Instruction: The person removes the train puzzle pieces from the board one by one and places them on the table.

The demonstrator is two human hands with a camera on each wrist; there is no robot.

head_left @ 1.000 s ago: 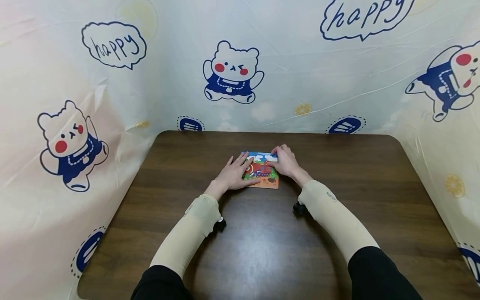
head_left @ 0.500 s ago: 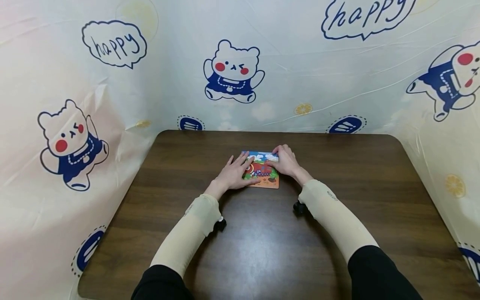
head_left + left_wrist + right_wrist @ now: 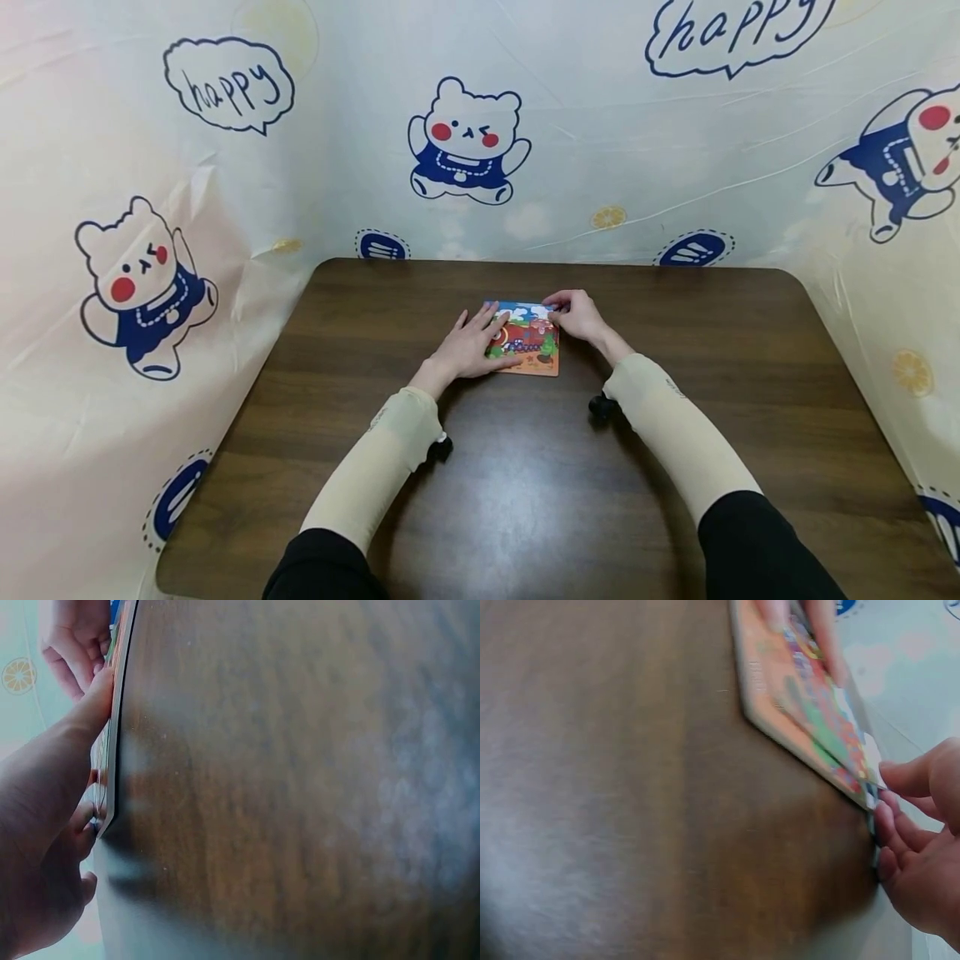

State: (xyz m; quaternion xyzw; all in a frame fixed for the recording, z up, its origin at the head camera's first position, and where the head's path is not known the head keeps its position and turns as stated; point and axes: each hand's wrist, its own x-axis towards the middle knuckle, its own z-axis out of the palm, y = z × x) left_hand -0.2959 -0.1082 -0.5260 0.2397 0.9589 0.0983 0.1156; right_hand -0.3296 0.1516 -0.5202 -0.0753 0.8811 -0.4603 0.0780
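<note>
A small, colourful picture board (image 3: pixel 534 360) lies flat on the table, with blue sky and clouds at its far side and an orange strip at its near side. My left hand (image 3: pixel 467 348) rests on its left part, fingers spread, covering some of the picture. At the far right corner my right hand (image 3: pixel 583 320) pinches the board between thumb and fingers. In the right wrist view, the right thumb and fingers (image 3: pixel 922 829) meet at that corner, where a thin edge seems raised above the board's orange base (image 3: pixel 769 682); blur hides the detail.
The brown wooden table (image 3: pixel 517 500) has rounded far corners. Behind and beside it hangs a pale printed cloth (image 3: pixel 330 150) with bears and lettering. A small black device (image 3: pixel 602 408) sits under the right wrist, and another (image 3: pixel 440 450) under the left.
My right hand has shifted from lying over the board's right part to its far right corner, uncovering more of the picture. The left hand stays in place.
</note>
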